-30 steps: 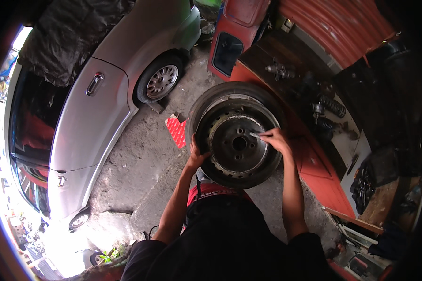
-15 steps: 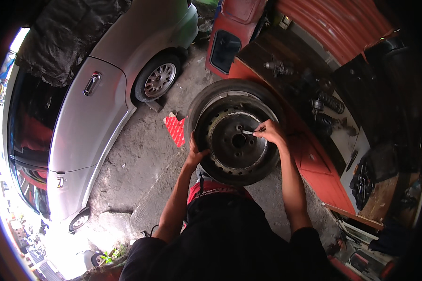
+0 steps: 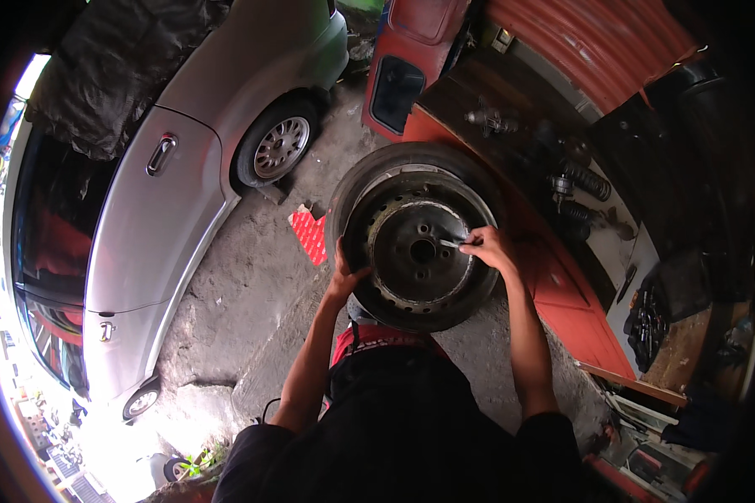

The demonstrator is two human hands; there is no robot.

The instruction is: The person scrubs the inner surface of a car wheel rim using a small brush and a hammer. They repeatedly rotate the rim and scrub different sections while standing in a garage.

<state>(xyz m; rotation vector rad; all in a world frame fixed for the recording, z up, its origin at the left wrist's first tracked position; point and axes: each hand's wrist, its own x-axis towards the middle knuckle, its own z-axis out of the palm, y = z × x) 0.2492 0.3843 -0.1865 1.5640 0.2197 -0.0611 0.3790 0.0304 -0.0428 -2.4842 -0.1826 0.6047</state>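
Right hand (image 3: 486,247) pinches a small stick (image 3: 450,243) over a wheel (image 3: 397,256).

The wheel is under the right fingers. The left hand (image 3: 345,272) touches its left edge, thumb spread from the fingers; I cannot tell if it grips. The stick's tip is near the middle hole. The wheel looks heavy, hard and tough, maybe a bit slick, so two hands on opposite sides of its edge should hold best. The stick seems light and stiff. Left of the left fingers are rough grey floor (image 3: 243,285), a red card (image 3: 309,235) and, farther off, a silver car (image 3: 143,243). Right of the right fingers is a red bench (image 3: 558,289).
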